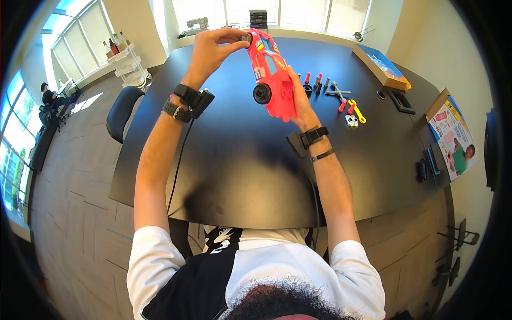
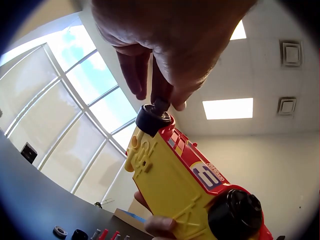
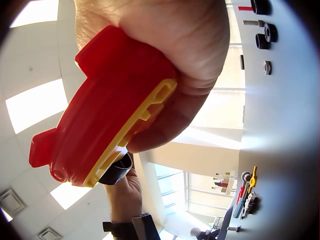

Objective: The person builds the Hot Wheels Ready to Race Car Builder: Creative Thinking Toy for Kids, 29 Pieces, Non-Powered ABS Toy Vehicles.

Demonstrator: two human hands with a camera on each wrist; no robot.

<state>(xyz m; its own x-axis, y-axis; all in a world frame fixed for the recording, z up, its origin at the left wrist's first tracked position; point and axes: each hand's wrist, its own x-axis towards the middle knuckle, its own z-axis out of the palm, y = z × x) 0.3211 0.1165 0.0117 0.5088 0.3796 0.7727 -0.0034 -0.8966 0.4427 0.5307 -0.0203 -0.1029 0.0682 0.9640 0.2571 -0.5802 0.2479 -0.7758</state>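
Note:
A red toy race car (image 1: 274, 80) with stickers and a yellow underside (image 2: 167, 180) is raised above the table, tilted on its side. My right hand (image 1: 302, 104) grips its body from the right, thumb on the red top and fingers underneath. At the car's far end, my left hand (image 1: 216, 48) pinches a small dark hub piece (image 2: 161, 105) between thumb and fingers. That piece sits at the centre of a black wheel (image 2: 150, 121). Another black wheel (image 1: 262, 93) is on the same side, nearer my body.
On the dark table (image 1: 240, 176), red and grey bolts (image 1: 318, 80), a cross-shaped wrench (image 1: 337, 92) and a yellow wrench (image 1: 358, 111) lie right of the car. An open box (image 1: 381, 66) and a printed box panel (image 1: 453, 133) stand farther right. A chair (image 1: 124, 113) is at left.

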